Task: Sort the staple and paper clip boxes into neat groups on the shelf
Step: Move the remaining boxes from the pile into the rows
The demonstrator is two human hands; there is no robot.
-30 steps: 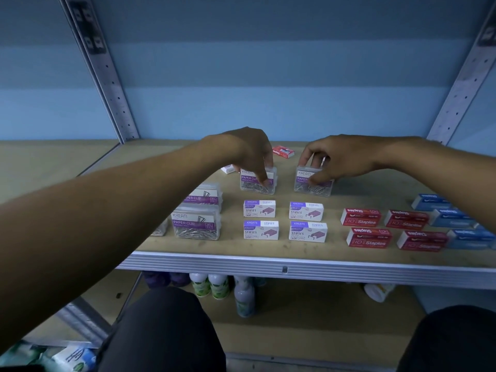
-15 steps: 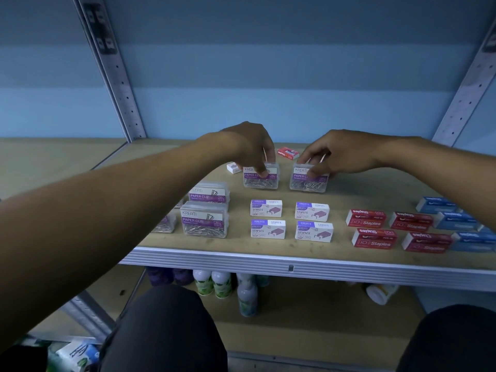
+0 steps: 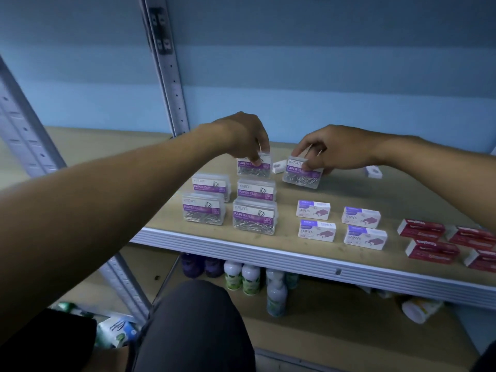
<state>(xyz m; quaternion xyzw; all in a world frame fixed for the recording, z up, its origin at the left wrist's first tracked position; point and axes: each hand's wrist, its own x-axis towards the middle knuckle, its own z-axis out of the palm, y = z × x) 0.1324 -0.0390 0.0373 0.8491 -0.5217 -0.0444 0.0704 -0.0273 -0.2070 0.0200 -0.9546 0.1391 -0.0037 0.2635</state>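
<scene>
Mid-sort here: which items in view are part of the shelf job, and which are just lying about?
Job:
- clear paper clip boxes, one in the left hand, one in the right hand
- white staple boxes
- red staple boxes

Lying about:
- bottles on the lower shelf
- carton on the floor

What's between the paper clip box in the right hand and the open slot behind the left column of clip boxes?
The paper clip box in the left hand sits directly between the right hand's tilted box and that slot. Going around behind looks clear.
</scene>
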